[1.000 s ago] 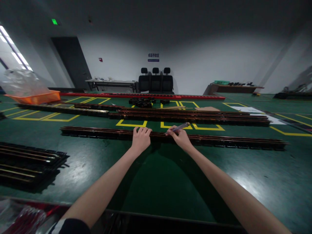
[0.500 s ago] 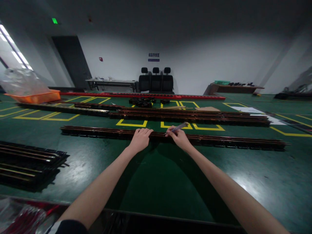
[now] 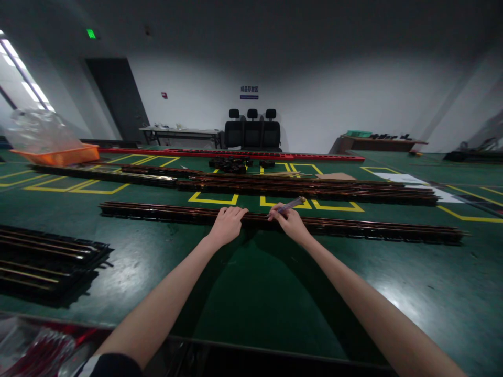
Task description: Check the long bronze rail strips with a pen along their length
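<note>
A long dark rail (image 3: 377,230) with copper-coloured strips along its top lies crosswise on the green tabletop (image 3: 251,293). My left hand (image 3: 227,224) is closed over it left of its middle, fingers bent across the top and the thumb hidden. In my right hand (image 3: 290,222), a slim pen (image 3: 291,204) with a clear-looking barrel is pinched between the fingers. Its tip points down and left, at the rail; whether it touches cannot be made out. The pen's rear end sticks up to the right. A short stretch of rail shows between my two hands.
Behind lies a stack of similar rails (image 3: 314,188). Another bundle (image 3: 43,262) is at the near left. An orange tray (image 3: 58,155) holding clear plastic bags, black parts (image 3: 228,164), a long red rail (image 3: 314,156) and white paper sheets (image 3: 401,178) lie farther off.
The whole view has shifted very slightly. Both hands, the pen and the rail keep nearly the same places relative to each other.
</note>
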A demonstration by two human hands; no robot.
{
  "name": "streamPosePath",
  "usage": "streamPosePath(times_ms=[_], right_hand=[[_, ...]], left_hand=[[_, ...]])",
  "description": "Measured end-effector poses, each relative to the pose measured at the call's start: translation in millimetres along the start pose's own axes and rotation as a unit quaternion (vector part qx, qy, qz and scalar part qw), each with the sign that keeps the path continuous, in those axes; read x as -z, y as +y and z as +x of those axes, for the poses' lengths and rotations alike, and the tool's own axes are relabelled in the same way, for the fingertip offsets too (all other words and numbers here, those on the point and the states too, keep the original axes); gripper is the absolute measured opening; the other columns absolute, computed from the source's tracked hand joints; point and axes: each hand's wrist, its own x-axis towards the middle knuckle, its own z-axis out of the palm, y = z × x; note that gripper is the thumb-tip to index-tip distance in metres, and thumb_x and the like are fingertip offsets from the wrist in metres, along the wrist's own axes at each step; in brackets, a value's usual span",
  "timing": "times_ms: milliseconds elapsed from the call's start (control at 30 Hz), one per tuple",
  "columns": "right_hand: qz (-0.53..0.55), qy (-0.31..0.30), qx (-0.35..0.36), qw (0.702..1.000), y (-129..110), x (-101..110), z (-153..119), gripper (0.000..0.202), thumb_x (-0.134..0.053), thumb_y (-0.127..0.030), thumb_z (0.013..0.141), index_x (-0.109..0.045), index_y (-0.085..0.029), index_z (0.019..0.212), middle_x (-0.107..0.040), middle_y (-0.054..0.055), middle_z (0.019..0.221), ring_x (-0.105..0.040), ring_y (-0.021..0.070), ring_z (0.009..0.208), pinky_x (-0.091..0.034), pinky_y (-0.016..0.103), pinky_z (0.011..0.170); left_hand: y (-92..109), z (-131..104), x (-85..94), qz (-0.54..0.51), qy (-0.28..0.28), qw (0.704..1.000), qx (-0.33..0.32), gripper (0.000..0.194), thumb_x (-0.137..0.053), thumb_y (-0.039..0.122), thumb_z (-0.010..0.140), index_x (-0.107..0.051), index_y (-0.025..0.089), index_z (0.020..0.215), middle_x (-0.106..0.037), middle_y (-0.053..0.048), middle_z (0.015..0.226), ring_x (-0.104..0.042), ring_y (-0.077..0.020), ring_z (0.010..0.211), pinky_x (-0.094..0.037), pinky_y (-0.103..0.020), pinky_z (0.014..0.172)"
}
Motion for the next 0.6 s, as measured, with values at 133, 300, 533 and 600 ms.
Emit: streamPosePath(times_ms=[133,300,533,600], right_hand=[[-0.003,0.0,-0.006,1.0,-1.5,-0.2,-0.4,0.016,-0.046,-0.03,0.089,-0.054,-0.02,0.078,-0.067,0.003,0.074,-0.064,0.0199,0.078,-0.046,0.038,0.08],[-0.019,0.006,-0.004,1.0,-1.0,-1.0,0.0,0.019,-0.046,-0.03,0.089,-0.054,-0.02,0.075,-0.067,0.003,0.074,-0.064,0.0199,0.077,-0.045,0.037,0.079],[-0.026,0.016,-0.009,0.999,2.4,-2.5,0.8,0.019,-0.046,-0.031,0.089,-0.054,-0.021,0.075,-0.068,0.003,0.072,-0.064,0.0207,0.076,-0.045,0.037,0.079],[-0.025,0.014,-0.009,1.0,2.5,-2.6,0.6,0.018,-0.046,-0.031,0.089,-0.054,-0.021,0.076,-0.068,0.003,0.072,-0.064,0.0207,0.076,-0.045,0.037,0.078]], left_hand=[[0.0,-0.2,0.3,-0.004,0.001,1.0,-0.002,0.043,-0.035,0.013,0.086,-0.051,0.016,0.125,-0.06,-0.009,0.122,-0.052,-0.022,0.112,-0.036,-0.041,0.097],[0.8,0.0,1.1,-0.005,-0.001,1.0,0.0,0.042,-0.035,0.014,0.086,-0.052,0.016,0.125,-0.06,-0.009,0.122,-0.052,-0.0217,0.112,-0.036,-0.04,0.097],[1.9,0.4,2.1,-0.001,-0.005,1.0,0.003,0.043,-0.035,0.013,0.086,-0.052,0.016,0.125,-0.06,-0.008,0.122,-0.052,-0.0222,0.112,-0.036,-0.041,0.097],[1.8,0.5,2.2,-0.003,-0.006,1.0,0.005,0.043,-0.035,0.013,0.086,-0.052,0.016,0.125,-0.06,-0.008,0.122,-0.052,-0.022,0.112,-0.036,-0.041,0.097]])
